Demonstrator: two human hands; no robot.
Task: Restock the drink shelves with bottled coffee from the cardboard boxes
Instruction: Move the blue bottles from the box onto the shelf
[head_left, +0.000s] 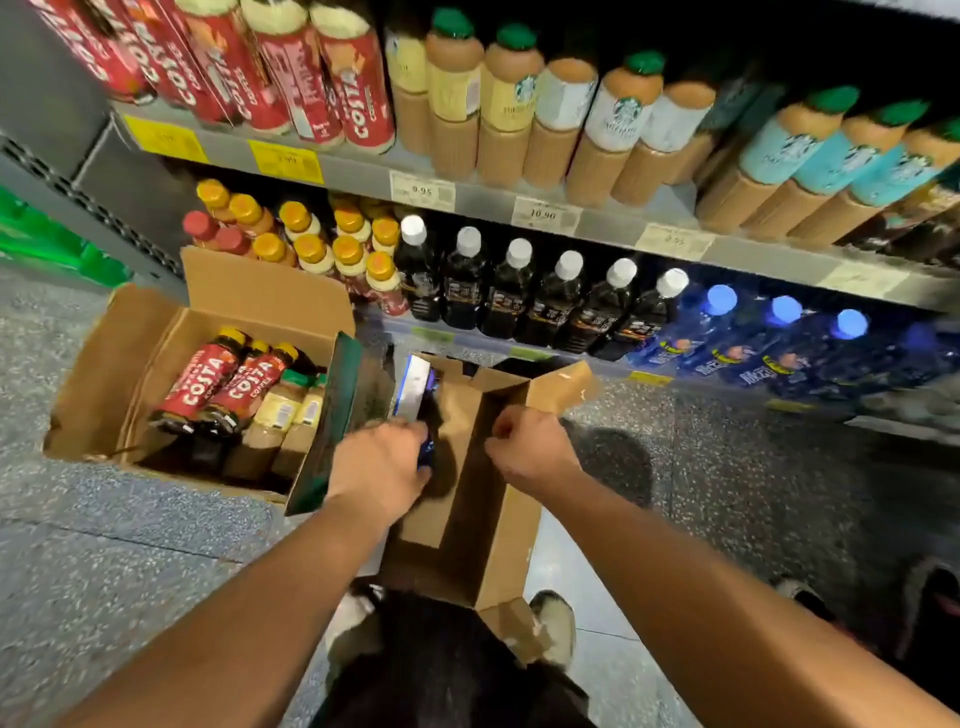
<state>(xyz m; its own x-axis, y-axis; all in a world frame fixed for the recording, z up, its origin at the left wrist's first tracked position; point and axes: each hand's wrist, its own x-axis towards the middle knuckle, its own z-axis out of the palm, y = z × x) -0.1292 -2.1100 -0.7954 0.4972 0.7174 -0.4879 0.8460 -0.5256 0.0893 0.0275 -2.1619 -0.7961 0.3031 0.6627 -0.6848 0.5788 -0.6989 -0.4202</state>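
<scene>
Brown narrow cardboard box on the near floor held the dark blue bottle the left hand grasped; right hand curled, grip unclear; next likely a lift to the blue-capped shelf row.

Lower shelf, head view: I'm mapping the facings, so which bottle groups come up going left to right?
Orange-capped bottles → white-capped dark bottles → blue-capped bottles.

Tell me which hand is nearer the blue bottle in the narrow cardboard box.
Left. The left hand reaches into the narrow cardboard box and grips the blue bottle; the right hand is off to the bottle's right, at the box's right wall.
</scene>
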